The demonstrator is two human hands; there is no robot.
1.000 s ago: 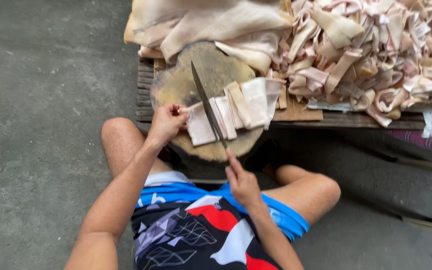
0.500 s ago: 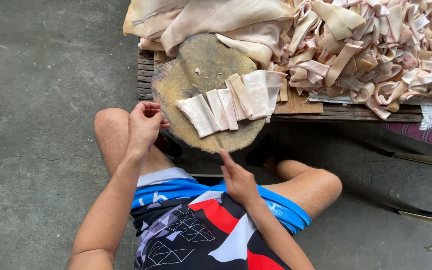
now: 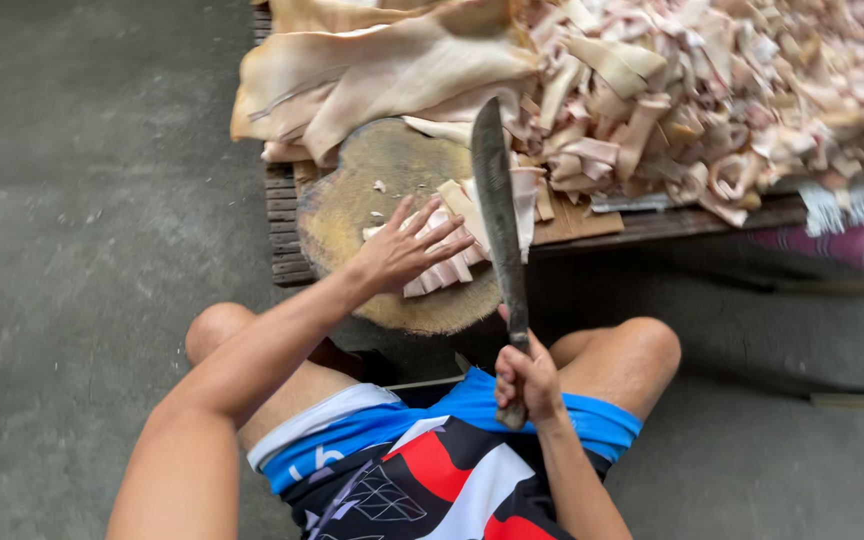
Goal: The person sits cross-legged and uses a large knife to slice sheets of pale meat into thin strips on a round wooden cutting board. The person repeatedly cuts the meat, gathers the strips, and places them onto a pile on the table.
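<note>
A round wooden chopping block [image 3: 352,205] rests on a low slatted pallet in front of my knees. Pale strips of skin [image 3: 452,205] lie across its right half. My left hand [image 3: 404,248] presses flat on these strips with its fingers spread. My right hand [image 3: 526,382] grips the handle of a long cleaver [image 3: 497,205], held near my lap. Its blade points away from me and hangs over the strips just right of my left fingers.
A large heap of cut pale strips [image 3: 712,90] covers the pallet behind and to the right. Big uncut sheets [image 3: 372,70] lie behind the block. Grey concrete floor [image 3: 82,200] spreads left. A striped pink cloth [image 3: 862,250] shows at the right edge.
My left hand moved from the block's left rim onto the strips. The cleaver, out of sight half a second ago, is raised over the block in my right hand.
</note>
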